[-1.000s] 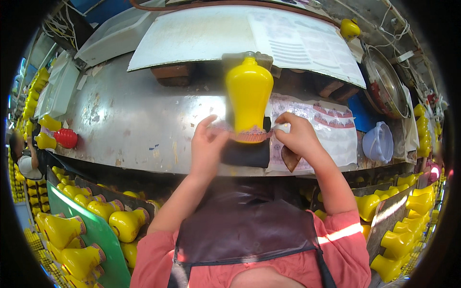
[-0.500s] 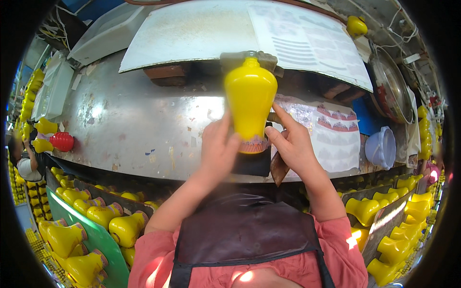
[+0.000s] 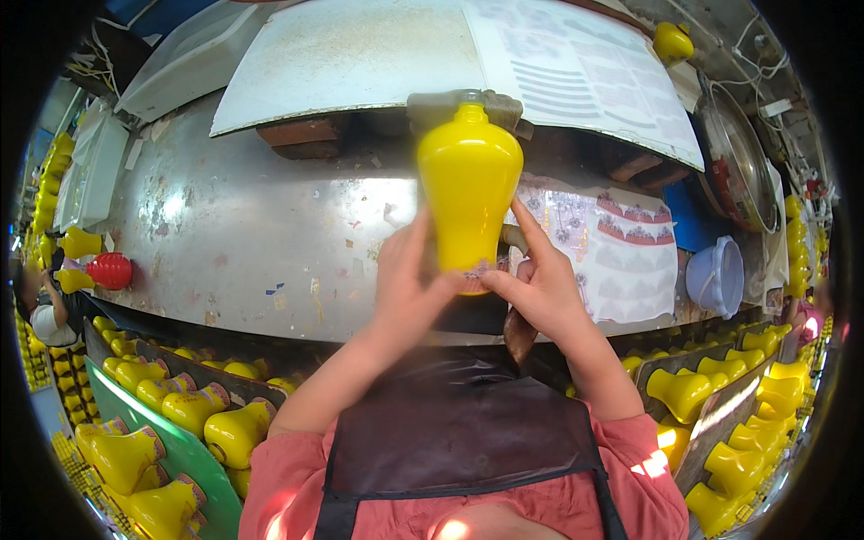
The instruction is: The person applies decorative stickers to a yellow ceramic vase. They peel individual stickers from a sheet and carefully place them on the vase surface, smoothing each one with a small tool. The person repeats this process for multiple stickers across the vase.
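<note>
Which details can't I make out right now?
All in the head view:
Yellow vase: far side, hidden by its own body.
Patterned band on it: partly covered by the thumbs of the left hand and right hand.
Other fingers: partly hidden by hands and vase, so grip is unclear; left hand blurred.
Printed sheet: partly covered by right hand.
Far-left co-worker: too small, smeared near the dark rim.

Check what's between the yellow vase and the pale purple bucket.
Head view, going right from the yellow vase to the pale purple bucket: the right hand first, then a printed sheet.
</note>
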`<state>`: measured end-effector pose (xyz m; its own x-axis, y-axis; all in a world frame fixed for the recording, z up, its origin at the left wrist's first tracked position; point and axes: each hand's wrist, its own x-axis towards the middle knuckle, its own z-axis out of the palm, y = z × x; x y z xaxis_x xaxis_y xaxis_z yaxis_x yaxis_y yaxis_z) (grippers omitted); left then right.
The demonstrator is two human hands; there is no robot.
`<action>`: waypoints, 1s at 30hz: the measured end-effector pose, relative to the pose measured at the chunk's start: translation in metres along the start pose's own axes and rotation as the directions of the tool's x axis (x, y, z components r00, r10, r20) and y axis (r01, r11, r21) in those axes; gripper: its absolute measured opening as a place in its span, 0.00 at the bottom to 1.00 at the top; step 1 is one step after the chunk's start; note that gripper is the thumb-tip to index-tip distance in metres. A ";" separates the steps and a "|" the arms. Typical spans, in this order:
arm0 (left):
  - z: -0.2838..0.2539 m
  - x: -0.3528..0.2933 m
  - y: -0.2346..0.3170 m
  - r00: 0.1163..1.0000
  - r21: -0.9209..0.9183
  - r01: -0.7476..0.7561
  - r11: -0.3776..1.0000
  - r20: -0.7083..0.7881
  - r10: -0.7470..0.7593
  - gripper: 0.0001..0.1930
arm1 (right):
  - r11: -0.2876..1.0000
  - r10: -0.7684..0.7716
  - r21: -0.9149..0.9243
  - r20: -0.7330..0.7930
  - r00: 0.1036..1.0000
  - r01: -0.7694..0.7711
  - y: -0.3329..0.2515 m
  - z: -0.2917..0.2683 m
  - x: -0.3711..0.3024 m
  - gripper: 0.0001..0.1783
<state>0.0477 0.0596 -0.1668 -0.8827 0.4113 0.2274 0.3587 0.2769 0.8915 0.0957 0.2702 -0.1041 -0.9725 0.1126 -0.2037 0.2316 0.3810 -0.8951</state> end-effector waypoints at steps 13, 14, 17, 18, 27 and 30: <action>0.005 -0.004 -0.016 0.998 -0.152 0.056 0.987 0.014 -0.055 0.40 | 1.000 -0.021 -0.022 -0.089 0.996 0.019 0.013 0.009 0.003 0.49; 0.004 -0.003 -0.016 0.995 -0.221 0.104 0.970 0.026 -0.100 0.39 | 0.997 -0.056 0.040 -0.075 0.996 0.060 0.016 0.007 0.003 0.48; 0.003 0.000 -0.014 0.988 -0.342 0.156 0.927 0.055 -0.146 0.37 | 0.974 -0.115 0.185 -0.081 0.990 0.128 0.020 0.007 0.001 0.46; 0.003 0.001 -0.012 0.990 -0.294 0.139 0.945 0.049 -0.131 0.37 | 0.979 -0.138 0.136 -0.082 0.987 0.149 0.021 0.008 0.001 0.46; 0.012 -0.001 -0.010 0.997 -0.192 0.075 0.979 0.004 -0.075 0.40 | 0.995 -0.097 -0.017 -0.070 0.993 0.096 0.023 0.013 -0.002 0.48; 0.012 -0.001 -0.012 0.996 -0.194 0.088 0.977 0.005 -0.088 0.39 | 0.996 -0.090 0.010 -0.059 0.994 0.091 0.029 0.013 0.001 0.47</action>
<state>0.0479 0.0663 -0.1820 -0.9094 0.3894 0.1459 0.2141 0.1378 0.9670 0.1008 0.2695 -0.1354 -0.9863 0.1322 -0.0986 0.1424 0.3808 -0.9136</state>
